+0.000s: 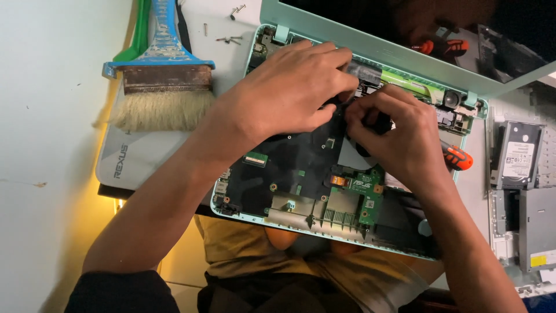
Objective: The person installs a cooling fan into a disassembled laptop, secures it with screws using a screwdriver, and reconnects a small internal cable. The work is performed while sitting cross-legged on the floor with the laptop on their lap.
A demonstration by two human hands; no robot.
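Hands meet over the opened base of a mint-green laptop (255, 215), seen from a head-worn camera looking down. The left hand (289, 87) lies palm down across the dark circuit board (295, 162), fingers curled toward a small dark part near the hinge edge; whether it actually pinches that part cannot be told. The right hand (399, 136) sits just beside it, fingertips bent inward and touching the same spot, its grip likewise hidden by the knuckles. An orange-handled screwdriver (457, 156) pokes out from under the right hand, lying on the laptop's edge. Below the right hand a small green board (365, 197) sits beside the metal heat sink (330, 211). The laptop's screen (405, 52) stands open beyond both hands. Past the left hand, a wide blue-handled brush (165, 75) rests on a white slab, with loose screws (230, 39) near it. To the far side of the right hand lies a silver hard drive (518, 155).
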